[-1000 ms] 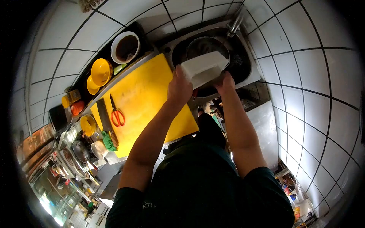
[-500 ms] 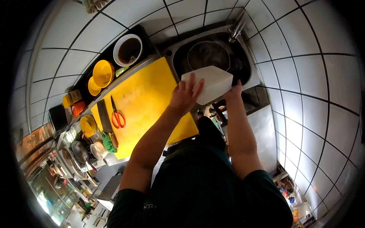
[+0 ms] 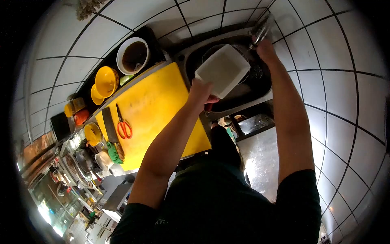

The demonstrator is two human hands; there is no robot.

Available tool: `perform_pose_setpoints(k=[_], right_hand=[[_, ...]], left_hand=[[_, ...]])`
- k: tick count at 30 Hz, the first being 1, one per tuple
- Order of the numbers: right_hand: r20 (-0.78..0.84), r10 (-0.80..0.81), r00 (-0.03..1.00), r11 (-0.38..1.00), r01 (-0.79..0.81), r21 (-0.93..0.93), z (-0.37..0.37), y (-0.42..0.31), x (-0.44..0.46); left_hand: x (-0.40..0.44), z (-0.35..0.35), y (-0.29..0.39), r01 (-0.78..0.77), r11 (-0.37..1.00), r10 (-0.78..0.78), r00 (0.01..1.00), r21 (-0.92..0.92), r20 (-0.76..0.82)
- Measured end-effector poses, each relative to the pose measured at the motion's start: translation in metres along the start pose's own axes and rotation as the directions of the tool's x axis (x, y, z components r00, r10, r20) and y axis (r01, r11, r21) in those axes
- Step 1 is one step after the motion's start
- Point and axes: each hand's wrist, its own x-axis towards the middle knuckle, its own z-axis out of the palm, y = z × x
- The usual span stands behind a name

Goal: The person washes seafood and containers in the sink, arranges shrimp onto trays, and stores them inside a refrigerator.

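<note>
A white rectangular plastic tub [image 3: 224, 70] is over the sink [image 3: 187, 77], its open inside facing me. My left hand [image 3: 202, 91] grips the tub by its near left corner, fingers closed on the rim. My right hand [image 3: 266, 49] is up at the metal faucet [image 3: 263, 29] in the sink's far right corner, closed around its lower part; the fingers are partly hidden. Below the tub, a round wire-rimmed strainer or pot shows only in part. A red handle [image 3: 208, 107] sticks out under my left hand at the sink's edge.
Left of the sink lies a yellow cutting board [image 3: 158, 110] with a cleaver [image 3: 110, 126] and red-handled scissors [image 3: 124, 128]. Behind it stand a white bucket of dark liquid [image 3: 134, 55] and yellow bowls [image 3: 107, 82]. Tiled walls [image 3: 337, 97] close in the right side.
My right hand has let go of the tub and moved up to the faucet. The tub has turned so its inside shows, now in my left hand alone.
</note>
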Motion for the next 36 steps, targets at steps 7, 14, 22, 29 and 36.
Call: perform_pose_setpoints(k=[7, 14, 22, 29, 36], right_hand=[[-0.113, -0.361, 0.925, 0.878, 0.297, -0.375, 0.052, 0.034, -0.02], [0.39, 0.256, 0.885, -0.121, -0.371, 0.921, 0.056, -0.062, -0.068], [0.352, 0.353, 0.867, -0.224, -0.287, 0.931, 0.038, -0.089, -0.078], [-0.003, 0.525, 0.851, 0.42, -0.256, 0.871, -0.027, -0.06, -0.064], [0.178, 0.469, 0.865, 0.085, -0.245, 0.966, -0.006, 0.01, 0.005]], left_hand=[[0.039, 0.023, -0.016, 0.068, 0.997, -0.065, 0.993, -0.034, 0.096], [0.065, 0.036, -0.033, 0.066, 0.971, -0.022, 0.981, -0.228, 0.191], [0.074, 0.053, -0.027, 0.378, 0.854, -0.272, 0.911, -0.358, 0.311], [0.05, 0.039, -0.013, -0.064, 0.995, 0.062, 0.998, 0.075, 0.018], [0.033, 0.026, -0.008, 0.152, 0.972, -0.144, 0.988, -0.178, 0.058]])
